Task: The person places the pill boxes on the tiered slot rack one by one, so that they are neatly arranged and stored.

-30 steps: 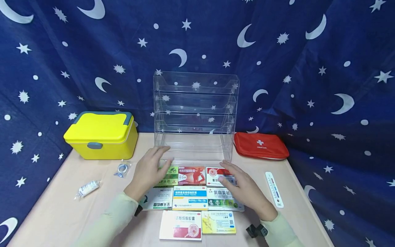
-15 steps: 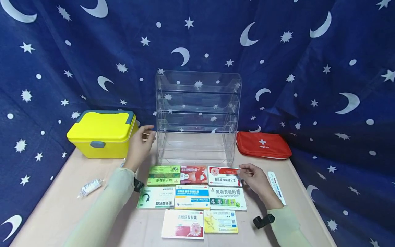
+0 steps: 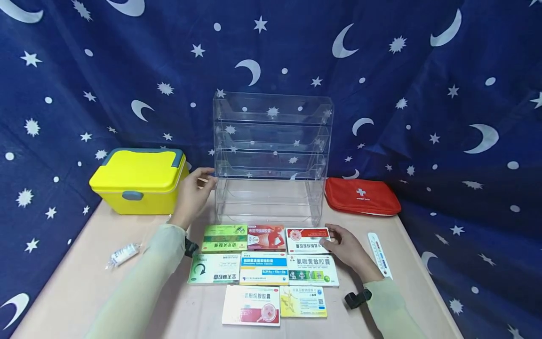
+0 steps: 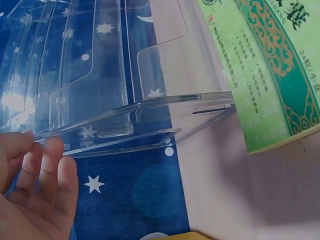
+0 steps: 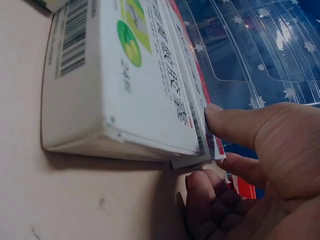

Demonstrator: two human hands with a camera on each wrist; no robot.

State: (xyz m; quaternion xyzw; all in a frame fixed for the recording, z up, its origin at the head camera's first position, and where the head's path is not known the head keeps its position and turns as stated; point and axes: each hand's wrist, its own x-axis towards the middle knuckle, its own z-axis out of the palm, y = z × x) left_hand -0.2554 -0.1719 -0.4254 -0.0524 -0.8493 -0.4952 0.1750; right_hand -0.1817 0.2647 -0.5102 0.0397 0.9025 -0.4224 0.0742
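My left hand (image 3: pixel 195 194) is at the left side of a clear tiered plastic rack (image 3: pixel 273 136). In the left wrist view, loosely bent fingertips (image 4: pixel 52 150) rest right at the rack's edge, around nothing else. My right hand (image 3: pixel 349 247) pinches the right end of a red-and-white medicine box (image 3: pixel 306 246), thumb on top and fingers at its side. That box lies at the right end of the back row, beside a red box (image 3: pixel 266 237) and a green box (image 3: pixel 224 238). In the right wrist view, a white medicine box (image 5: pixel 145 100) partly hides it.
More medicine boxes form two front rows, including a blue-and-white one (image 3: pixel 264 268) and a yellow one (image 3: pixel 303 302). A yellow lidded case (image 3: pixel 139 181) stands at left near a wrapped white roll (image 3: pixel 123 254). A red first aid pouch (image 3: pixel 362 197) and white thermometer strip (image 3: pixel 379 254) lie right.
My left hand has gone from above the green box up to the rack's left side. My right hand has drawn back to the red-and-white box's right end and pinches it.
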